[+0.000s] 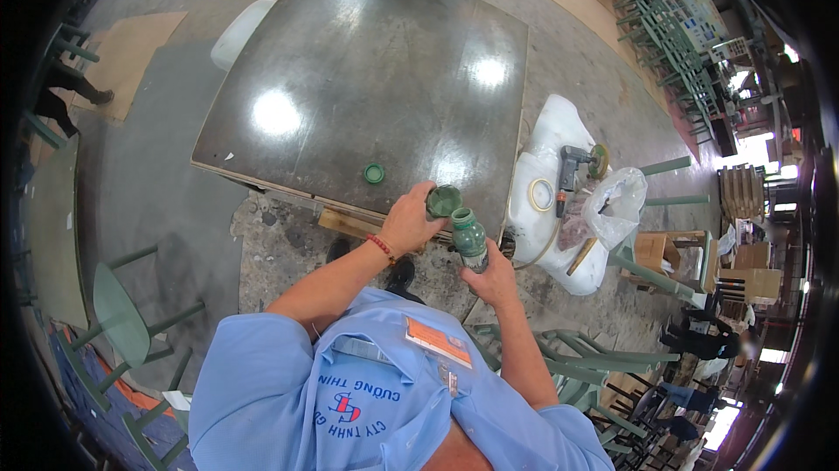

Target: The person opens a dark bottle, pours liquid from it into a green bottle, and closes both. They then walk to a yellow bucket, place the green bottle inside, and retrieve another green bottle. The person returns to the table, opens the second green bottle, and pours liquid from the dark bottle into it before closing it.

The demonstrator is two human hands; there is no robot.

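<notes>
Two hands work at the near edge of the dark desk [367, 69]: the left hand [409, 222] grips a small green cup [443, 201], the right hand [491, 277] grasps an upright green-stained bottle [469, 238] just beside it, and a green lid [374, 174] lies on the desk nearby.
</notes>
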